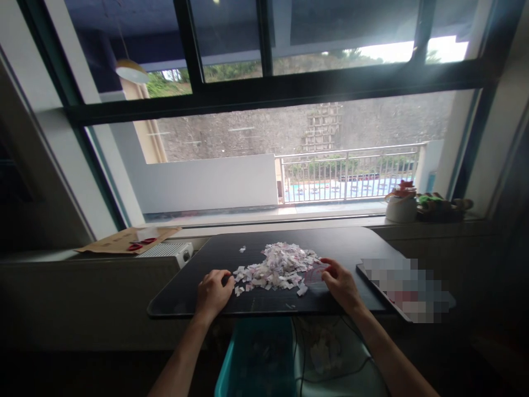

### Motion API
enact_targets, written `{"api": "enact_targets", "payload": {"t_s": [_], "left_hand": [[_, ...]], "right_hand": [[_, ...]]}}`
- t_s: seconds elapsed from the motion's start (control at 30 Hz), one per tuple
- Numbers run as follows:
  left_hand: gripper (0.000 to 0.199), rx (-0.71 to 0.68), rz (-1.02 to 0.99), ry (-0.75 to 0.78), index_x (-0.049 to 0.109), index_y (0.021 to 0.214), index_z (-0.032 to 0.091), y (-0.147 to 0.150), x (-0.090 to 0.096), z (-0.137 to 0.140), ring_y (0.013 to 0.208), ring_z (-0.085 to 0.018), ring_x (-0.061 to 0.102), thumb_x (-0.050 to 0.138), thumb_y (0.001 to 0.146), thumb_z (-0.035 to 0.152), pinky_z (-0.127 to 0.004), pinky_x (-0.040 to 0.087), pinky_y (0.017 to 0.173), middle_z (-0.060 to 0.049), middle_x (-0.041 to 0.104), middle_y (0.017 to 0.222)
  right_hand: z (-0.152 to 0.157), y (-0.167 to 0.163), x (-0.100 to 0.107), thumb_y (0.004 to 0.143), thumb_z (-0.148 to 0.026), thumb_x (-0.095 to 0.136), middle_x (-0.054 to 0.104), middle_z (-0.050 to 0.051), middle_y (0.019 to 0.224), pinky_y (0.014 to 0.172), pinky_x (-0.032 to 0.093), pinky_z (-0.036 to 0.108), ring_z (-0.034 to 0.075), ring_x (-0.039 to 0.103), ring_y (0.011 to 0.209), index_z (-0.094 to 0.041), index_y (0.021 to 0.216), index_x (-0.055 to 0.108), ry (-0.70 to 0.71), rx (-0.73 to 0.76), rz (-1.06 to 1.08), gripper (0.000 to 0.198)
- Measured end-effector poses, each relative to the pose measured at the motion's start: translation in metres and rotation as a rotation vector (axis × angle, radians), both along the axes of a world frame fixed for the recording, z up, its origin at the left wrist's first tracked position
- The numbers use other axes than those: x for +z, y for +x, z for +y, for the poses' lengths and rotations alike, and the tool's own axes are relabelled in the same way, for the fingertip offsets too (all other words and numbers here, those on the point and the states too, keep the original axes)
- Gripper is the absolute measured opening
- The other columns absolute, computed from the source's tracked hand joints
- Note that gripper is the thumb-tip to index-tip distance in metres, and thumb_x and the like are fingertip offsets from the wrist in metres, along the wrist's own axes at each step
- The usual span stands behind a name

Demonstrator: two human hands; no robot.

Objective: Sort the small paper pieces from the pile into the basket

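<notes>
A heap of small cut paper pieces (285, 262), white with pinkish marks, lies on the dark tabletop (194, 259). At the heap's left edge my left hand (214, 293) rests on the table with its fingers curled in; whatever may be inside them is hidden. My right hand (342, 282), on the other side, pinches a small clear plastic bag (316, 274) with reddish print. The bag reaches from its fingers to the heap's right edge, and some scraps lie beside it.
Below the table are a teal bin (252, 358) and dark cables (303, 358). A blurred flat item (409, 289) overhangs the right edge. Red-handled scissors (142, 242) lie on brown paper (111, 242) at left. A white flowerpot (400, 209) stands on the sill.
</notes>
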State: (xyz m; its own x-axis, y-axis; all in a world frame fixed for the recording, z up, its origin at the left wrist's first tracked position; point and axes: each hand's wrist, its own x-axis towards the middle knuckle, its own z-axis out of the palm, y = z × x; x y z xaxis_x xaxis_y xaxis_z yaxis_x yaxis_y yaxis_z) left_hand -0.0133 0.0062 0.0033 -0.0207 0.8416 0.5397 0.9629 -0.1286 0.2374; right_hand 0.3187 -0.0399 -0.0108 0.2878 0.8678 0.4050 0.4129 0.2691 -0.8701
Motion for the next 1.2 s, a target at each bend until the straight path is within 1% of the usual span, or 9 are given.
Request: {"api": "enact_targets", "payload": {"t_s": [0.17, 0.3, 0.43, 0.53, 0.67, 0.7, 0.83, 1.0, 1.2], "left_hand": [[0.025, -0.004, 0.006, 0.0, 0.064, 0.085, 0.02, -0.0005, -0.0007, 0.0008, 0.09, -0.021, 0.058, 0.044, 0.077, 0.033, -0.031, 0.043, 0.08, -0.005, 0.065, 0.095], [0.026, -0.003, 0.001, -0.006, 0.064, 0.085, 0.019, 0.0, -0.0002, 0.0008, 0.091, -0.022, 0.057, 0.044, 0.077, 0.033, -0.032, 0.043, 0.081, -0.006, 0.065, 0.095], [0.025, -0.004, 0.001, 0.009, 0.064, 0.084, 0.019, -0.0005, -0.0013, 0.0015, 0.09, -0.021, 0.058, 0.044, 0.077, 0.033, -0.032, 0.043, 0.081, -0.006, 0.065, 0.094], [0.024, -0.001, 0.002, 0.013, 0.064, 0.083, 0.02, -0.0008, -0.0019, 0.0017, 0.089, -0.021, 0.058, 0.044, 0.077, 0.033, -0.031, 0.043, 0.08, -0.005, 0.065, 0.093], [0.025, -0.004, 0.003, 0.017, 0.064, 0.083, 0.02, -0.0008, -0.002, 0.0019, 0.088, -0.022, 0.058, 0.044, 0.077, 0.033, -0.032, 0.044, 0.08, -0.005, 0.065, 0.092], [0.025, -0.004, 0.001, 0.018, 0.064, 0.083, 0.019, -0.0008, -0.0021, 0.0019, 0.088, -0.022, 0.058, 0.044, 0.077, 0.033, -0.032, 0.044, 0.08, -0.005, 0.065, 0.092], [0.025, -0.001, -0.002, 0.008, 0.064, 0.084, 0.02, -0.0011, -0.0023, 0.0014, 0.089, -0.022, 0.058, 0.044, 0.077, 0.033, -0.032, 0.043, 0.08, -0.005, 0.065, 0.093], [0.026, 0.003, -0.002, -0.006, 0.064, 0.085, 0.019, -0.0006, -0.001, -0.0002, 0.09, -0.023, 0.058, 0.044, 0.077, 0.033, -0.032, 0.043, 0.08, -0.006, 0.065, 0.095], [0.026, -0.003, -0.001, -0.007, 0.064, 0.085, 0.018, -0.0001, 0.0005, -0.0004, 0.09, -0.023, 0.058, 0.044, 0.077, 0.033, -0.032, 0.044, 0.079, -0.006, 0.065, 0.094]], "right_hand": [[-0.001, -0.0013, 0.0001, 0.068, -0.025, 0.048, 0.061, -0.001, 0.07, 0.063, 0.045, 0.026, 0.015, 0.057, 0.062, -0.018, 0.103, 0.06, 0.0, 0.065, -0.007, 0.037], [0.001, -0.0007, -0.0017, 0.068, -0.025, 0.048, 0.061, 0.0, 0.069, 0.064, 0.045, 0.028, 0.015, 0.057, 0.062, -0.017, 0.103, 0.059, -0.005, -0.016, -0.027, 0.038], [0.0018, 0.0004, -0.0018, 0.067, -0.026, 0.048, 0.062, 0.0, 0.07, 0.063, 0.046, 0.027, 0.015, 0.057, 0.062, -0.018, 0.102, 0.06, 0.005, 0.014, -0.025, 0.038], [0.0002, 0.0001, -0.0006, 0.067, -0.026, 0.049, 0.062, 0.0, 0.069, 0.064, 0.046, 0.028, 0.016, 0.058, 0.063, -0.017, 0.102, 0.06, 0.009, -0.03, 0.005, 0.038], [-0.0028, -0.0014, 0.0007, 0.067, -0.024, 0.049, 0.061, -0.001, 0.068, 0.064, 0.046, 0.027, 0.015, 0.058, 0.063, -0.017, 0.1, 0.06, 0.004, 0.08, 0.013, 0.036], [-0.0033, -0.0016, 0.0009, 0.067, -0.024, 0.049, 0.061, -0.001, 0.068, 0.065, 0.045, 0.027, 0.015, 0.058, 0.063, -0.017, 0.099, 0.061, -0.002, 0.083, 0.0, 0.036], [-0.0031, -0.0006, 0.0006, 0.068, -0.026, 0.048, 0.062, 0.0, 0.069, 0.066, 0.045, 0.028, 0.016, 0.058, 0.064, -0.017, 0.101, 0.059, -0.015, -0.016, -0.018, 0.036], [-0.0016, 0.0009, -0.0008, 0.069, -0.028, 0.047, 0.061, 0.0, 0.068, 0.066, 0.045, 0.028, 0.017, 0.058, 0.063, -0.018, 0.1, 0.059, -0.025, -0.065, -0.07, 0.035], [-0.0009, 0.0019, -0.0032, 0.071, -0.03, 0.047, 0.061, 0.001, 0.071, 0.063, 0.045, 0.028, 0.016, 0.057, 0.062, -0.019, 0.105, 0.058, 0.012, -0.14, -0.051, 0.038]]}}
